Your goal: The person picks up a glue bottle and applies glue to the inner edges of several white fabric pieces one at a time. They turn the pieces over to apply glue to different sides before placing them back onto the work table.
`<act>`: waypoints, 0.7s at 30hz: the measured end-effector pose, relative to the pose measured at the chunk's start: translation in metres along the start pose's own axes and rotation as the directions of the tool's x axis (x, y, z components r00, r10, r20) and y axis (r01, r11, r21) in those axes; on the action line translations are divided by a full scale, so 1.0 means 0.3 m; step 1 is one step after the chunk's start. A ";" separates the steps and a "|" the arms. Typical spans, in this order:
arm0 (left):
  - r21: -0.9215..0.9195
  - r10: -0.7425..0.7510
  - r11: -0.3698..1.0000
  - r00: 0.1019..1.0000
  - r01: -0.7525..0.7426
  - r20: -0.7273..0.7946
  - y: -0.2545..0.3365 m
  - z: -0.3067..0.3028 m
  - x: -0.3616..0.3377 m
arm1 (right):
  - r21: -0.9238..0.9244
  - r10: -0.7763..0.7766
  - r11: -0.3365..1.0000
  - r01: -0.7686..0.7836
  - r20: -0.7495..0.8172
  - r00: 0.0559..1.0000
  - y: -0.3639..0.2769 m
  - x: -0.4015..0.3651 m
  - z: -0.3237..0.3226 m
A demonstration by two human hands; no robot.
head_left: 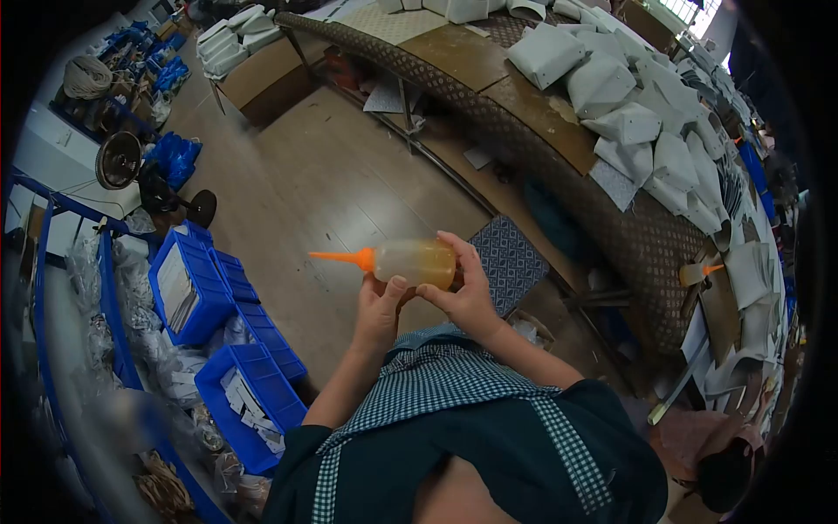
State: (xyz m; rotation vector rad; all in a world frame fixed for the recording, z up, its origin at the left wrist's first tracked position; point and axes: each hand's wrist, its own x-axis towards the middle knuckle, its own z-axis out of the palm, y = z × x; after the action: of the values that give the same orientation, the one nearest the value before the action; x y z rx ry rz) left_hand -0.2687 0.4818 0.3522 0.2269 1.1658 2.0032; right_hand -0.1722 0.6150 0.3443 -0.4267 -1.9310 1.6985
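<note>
A translucent squeeze bottle (403, 260) with an orange nozzle lies sideways in front of my body, its tip pointing left. Yellowish liquid shows toward its base. My left hand (381, 304) grips it from below near the orange cap, thumb against the side. Around the base end, my right hand (463, 284) is closed, with fingers over the top and thumb underneath. Both hands are over the floor, apart from the workbench.
A long workbench (559, 196) curves along the right, piled with white folded pieces (611, 79). A second orange-tipped bottle (696, 274) is on it. Blue bins (249, 410) and a fan (120, 161) stand left. A patterned stool (508, 262) is by the bench; another person (711, 454) is lower right.
</note>
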 end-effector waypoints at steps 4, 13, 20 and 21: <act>0.132 0.101 0.985 0.989 -0.115 0.103 -0.002 -0.035 0.137 | 0.279 0.082 0.956 -0.095 0.060 0.995 0.012 0.144 -0.038; 0.108 0.064 0.990 0.978 -0.087 0.198 0.053 0.056 0.440 | 0.287 0.033 0.958 -0.005 -0.093 0.995 0.060 0.378 -0.049; 0.366 -0.077 0.930 0.956 -0.034 0.282 0.211 -0.034 0.789 | 0.214 0.094 0.976 -0.048 -0.207 0.974 0.152 0.653 -0.007; 0.436 -0.112 0.900 0.946 -0.033 0.303 0.249 -0.042 0.831 | 0.248 0.140 0.965 -0.089 -0.198 0.970 0.163 0.689 0.003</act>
State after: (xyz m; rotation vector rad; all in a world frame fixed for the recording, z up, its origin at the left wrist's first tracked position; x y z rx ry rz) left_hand -0.4829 0.6301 0.3494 0.7241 1.3740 1.5670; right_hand -0.3455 0.7374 0.3334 -0.6125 -1.5549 1.8477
